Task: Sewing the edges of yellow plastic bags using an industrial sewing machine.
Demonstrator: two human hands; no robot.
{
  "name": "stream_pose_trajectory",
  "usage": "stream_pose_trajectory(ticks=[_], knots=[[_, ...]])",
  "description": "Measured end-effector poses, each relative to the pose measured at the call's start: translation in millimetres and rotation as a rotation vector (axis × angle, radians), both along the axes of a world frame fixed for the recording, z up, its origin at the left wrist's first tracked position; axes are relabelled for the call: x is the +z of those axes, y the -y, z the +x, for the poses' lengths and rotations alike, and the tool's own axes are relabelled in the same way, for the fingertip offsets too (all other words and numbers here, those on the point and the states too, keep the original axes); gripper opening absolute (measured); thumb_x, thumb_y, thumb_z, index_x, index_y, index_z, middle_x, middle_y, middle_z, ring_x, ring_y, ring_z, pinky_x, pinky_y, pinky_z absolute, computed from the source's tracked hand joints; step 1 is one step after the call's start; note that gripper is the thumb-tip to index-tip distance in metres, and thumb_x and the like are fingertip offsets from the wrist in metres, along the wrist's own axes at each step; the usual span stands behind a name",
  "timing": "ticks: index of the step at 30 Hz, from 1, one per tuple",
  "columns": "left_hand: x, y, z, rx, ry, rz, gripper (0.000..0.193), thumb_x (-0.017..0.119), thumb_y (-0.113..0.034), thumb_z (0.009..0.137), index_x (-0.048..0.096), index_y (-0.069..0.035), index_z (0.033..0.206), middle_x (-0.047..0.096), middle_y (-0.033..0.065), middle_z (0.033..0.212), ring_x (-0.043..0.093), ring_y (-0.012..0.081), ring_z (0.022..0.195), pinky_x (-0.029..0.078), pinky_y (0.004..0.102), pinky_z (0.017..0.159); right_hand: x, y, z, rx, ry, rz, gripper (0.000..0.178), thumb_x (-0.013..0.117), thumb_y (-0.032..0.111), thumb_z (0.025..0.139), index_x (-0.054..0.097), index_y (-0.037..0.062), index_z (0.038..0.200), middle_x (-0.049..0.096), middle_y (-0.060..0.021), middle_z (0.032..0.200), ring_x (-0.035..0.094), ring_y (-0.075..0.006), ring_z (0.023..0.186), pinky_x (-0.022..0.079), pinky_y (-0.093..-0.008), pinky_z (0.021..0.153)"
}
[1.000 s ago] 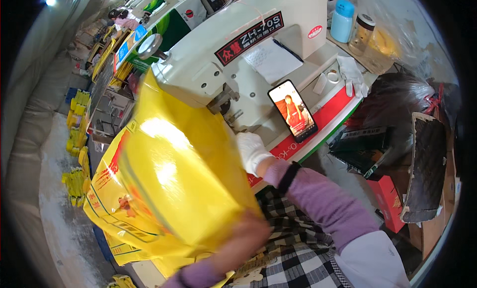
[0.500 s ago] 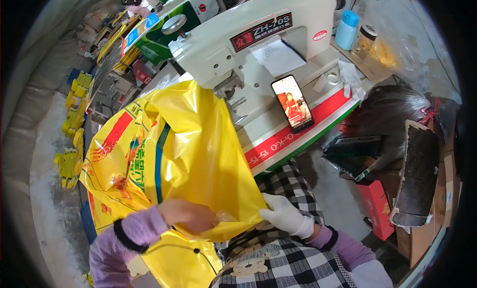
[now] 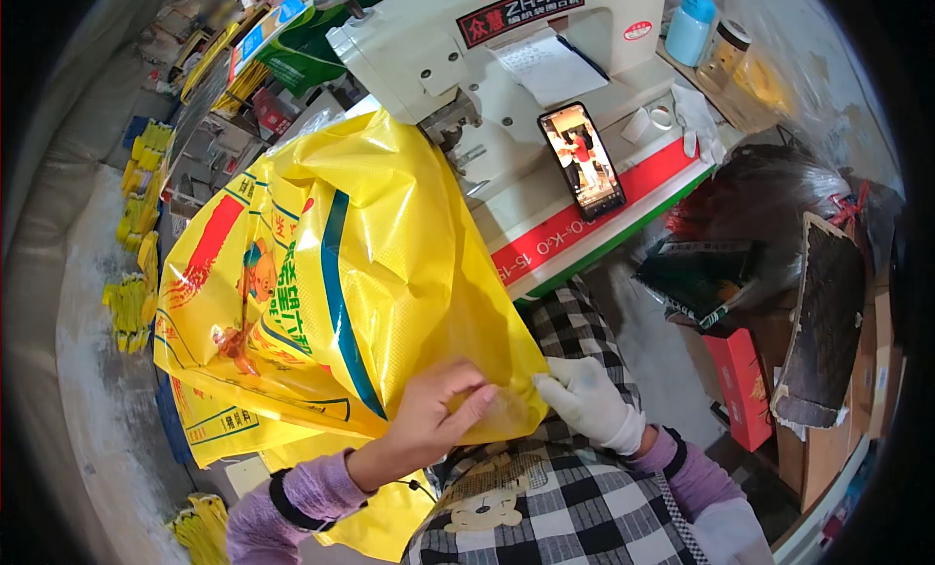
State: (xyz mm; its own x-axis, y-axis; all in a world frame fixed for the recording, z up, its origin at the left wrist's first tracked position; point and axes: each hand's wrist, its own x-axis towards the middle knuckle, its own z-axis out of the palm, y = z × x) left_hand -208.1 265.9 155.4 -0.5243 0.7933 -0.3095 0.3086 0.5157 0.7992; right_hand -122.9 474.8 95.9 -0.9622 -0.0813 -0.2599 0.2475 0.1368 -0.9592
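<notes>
A large glossy yellow woven sack [image 3: 409, 244], printed with a teal stripe and a red patch, spreads from the sewing machine [image 3: 409, 63] down to my lap. My bare left hand [image 3: 438, 409] has its fingers curled with the thumb against them on the sack's near edge; the fingertips are partly blurred. In a white knit glove, my right hand [image 3: 592, 404] pinches the sack's near right corner. Under the machine's head, the sack's far edge lies close to the needle area; whether it is under the needle I cannot tell.
On the machine bed lie a lit phone [image 3: 582, 161], a sheet of paper [image 3: 550, 68] and a spare white glove [image 3: 696, 122]. A blue bottle [image 3: 690, 29] stands behind. A red box [image 3: 737, 390] and cardboard are at right, bundled yellow sacks [image 3: 127, 312] at left.
The view has shifted slightly. My left hand has moved right along the sack's near edge and turned, with thumb and fingers now showing. My right hand keeps its pinch on the corner.
</notes>
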Motion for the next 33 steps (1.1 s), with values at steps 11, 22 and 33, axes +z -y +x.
stream_pose_trajectory(ticks=[11, 22, 33], knots=[[-28.2, -8.4, 14.8, 0.571, 0.412, 0.231, 0.070, 0.073, 0.006, 0.076, 0.045, -0.010, 0.138, 0.055, 0.0029, 0.117, 0.055, 0.0161, 0.106, 0.053, 0.0276, 0.076, -9.2, 4.3, 7.3, 0.021, -0.048, 0.190, 0.022, 0.056, 0.021, 0.089, 0.066, 0.0011, 0.088, 0.061, -0.0216, 0.071, 0.065, -0.0350, 0.066, 0.049, -0.0390, 0.060], [-23.4, -40.7, 2.5, -0.479, -0.487, -0.257, 0.017, 0.063, -0.014, 0.075, 0.055, -0.003, 0.085, 0.062, 0.0138, 0.077, 0.064, 0.0328, 0.075, 0.051, 0.0429, 0.063, -4.2, -9.5, 22.3, 0.066, -0.059, 0.085, 0.054, 0.051, 0.009, 0.082, 0.047, 0.0036, 0.136, 0.064, -0.0283, 0.099, 0.064, -0.0426, 0.088, 0.053, -0.0432, 0.078], [-29.6, -36.0, 15.9, -0.588, -0.391, -0.326, 0.025, 0.056, -0.017, 0.085, 0.055, 0.002, 0.102, 0.062, 0.0140, 0.062, 0.063, 0.0328, 0.055, 0.049, 0.0420, 0.051, -22.1, 10.3, -4.2, 0.009, -0.041, 0.230, 0.064, 0.053, 0.015, 0.087, 0.033, 0.0060, 0.147, 0.062, -0.0234, 0.066, 0.062, -0.0412, 0.060, 0.050, -0.0509, 0.062]])
